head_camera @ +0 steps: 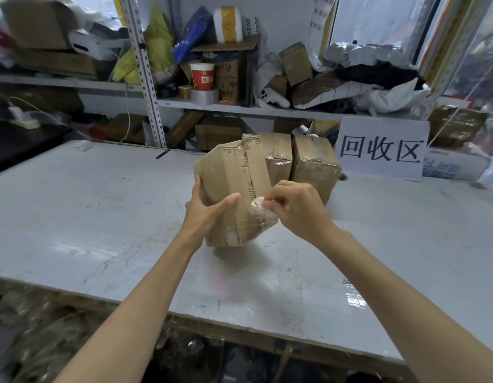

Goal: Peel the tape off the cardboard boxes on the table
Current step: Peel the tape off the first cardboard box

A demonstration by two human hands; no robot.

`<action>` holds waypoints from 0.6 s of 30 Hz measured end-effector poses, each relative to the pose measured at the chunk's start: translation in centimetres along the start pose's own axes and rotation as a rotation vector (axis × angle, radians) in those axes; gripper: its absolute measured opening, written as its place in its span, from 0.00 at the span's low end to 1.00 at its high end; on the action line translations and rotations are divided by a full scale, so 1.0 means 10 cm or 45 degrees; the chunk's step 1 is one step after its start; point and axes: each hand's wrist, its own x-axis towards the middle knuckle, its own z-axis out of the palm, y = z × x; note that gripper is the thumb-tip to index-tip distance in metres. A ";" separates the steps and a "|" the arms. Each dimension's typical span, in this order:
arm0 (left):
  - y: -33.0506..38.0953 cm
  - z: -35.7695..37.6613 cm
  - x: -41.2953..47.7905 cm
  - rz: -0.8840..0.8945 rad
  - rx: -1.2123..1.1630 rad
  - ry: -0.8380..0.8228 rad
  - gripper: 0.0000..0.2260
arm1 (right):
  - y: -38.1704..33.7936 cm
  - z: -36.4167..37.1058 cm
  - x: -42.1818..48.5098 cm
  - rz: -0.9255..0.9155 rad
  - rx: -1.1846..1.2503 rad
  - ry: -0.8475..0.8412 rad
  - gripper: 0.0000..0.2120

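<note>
A brown cardboard box (226,175) is held tilted above the white table (101,217), its torn flaps pointing up. My left hand (209,208) grips its left side, thumb across the front face. My right hand (297,208) pinches a crumpled wad of clear tape (257,208) at the box's right edge. A strip of clear tape still runs across the box's lower part. Two more taped cardboard boxes (278,158) (314,164) stand on the table just behind it.
A white paper sign with large black characters (382,149) leans at the back right. Cluttered metal shelves (212,106) with boxes, tape rolls and a red cup stand behind the table. Debris lies on the floor below the table's near edge.
</note>
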 end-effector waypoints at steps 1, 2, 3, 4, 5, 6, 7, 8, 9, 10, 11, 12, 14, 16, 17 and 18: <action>-0.01 -0.01 -0.01 0.004 -0.021 0.000 0.57 | 0.01 0.00 -0.01 0.013 -0.002 -0.086 0.10; -0.01 -0.01 -0.01 0.005 -0.022 -0.012 0.57 | 0.03 0.00 0.00 0.013 -0.026 -0.169 0.15; -0.02 -0.01 -0.02 0.000 -0.003 -0.030 0.59 | 0.03 0.01 -0.01 -0.005 -0.061 -0.213 0.18; -0.02 -0.01 -0.02 -0.007 0.029 -0.043 0.60 | 0.03 0.02 -0.01 -0.031 -0.102 -0.198 0.18; -0.02 0.00 -0.01 -0.010 0.060 -0.042 0.60 | 0.03 0.04 -0.01 -0.058 -0.137 -0.149 0.15; -0.03 0.00 -0.01 -0.008 0.081 -0.025 0.60 | 0.02 0.05 -0.01 -0.073 -0.157 -0.104 0.12; -0.03 0.00 -0.01 -0.007 0.088 0.005 0.60 | 0.01 0.05 0.00 -0.073 -0.158 -0.096 0.09; -0.04 0.00 -0.01 -0.010 0.083 0.042 0.60 | 0.00 0.04 0.01 -0.074 -0.143 -0.134 0.07; -0.04 0.00 0.00 -0.014 0.071 0.077 0.60 | -0.01 0.02 0.02 -0.074 -0.124 -0.217 0.07; -0.04 0.01 0.00 -0.015 0.067 0.102 0.60 | -0.01 0.00 0.03 -0.067 -0.110 -0.326 0.08; -0.04 0.02 0.01 -0.016 0.076 0.116 0.60 | -0.01 -0.03 0.05 -0.061 -0.102 -0.428 0.10; -0.04 0.05 0.01 -0.018 0.092 0.126 0.61 | -0.02 -0.05 0.07 -0.055 -0.105 -0.511 0.12; -0.01 0.08 0.01 -0.031 0.136 0.139 0.61 | -0.03 -0.09 0.11 -0.040 -0.139 -0.604 0.12; 0.02 0.08 0.02 -0.068 0.181 0.143 0.60 | -0.04 -0.10 0.12 -0.021 -0.175 -0.536 0.11; 0.03 0.07 0.02 -0.099 0.190 0.163 0.60 | -0.05 -0.10 0.08 -0.027 -0.188 -0.433 0.13; 0.05 0.05 0.02 -0.127 0.191 0.191 0.61 | -0.06 -0.09 0.03 -0.047 -0.183 -0.317 0.17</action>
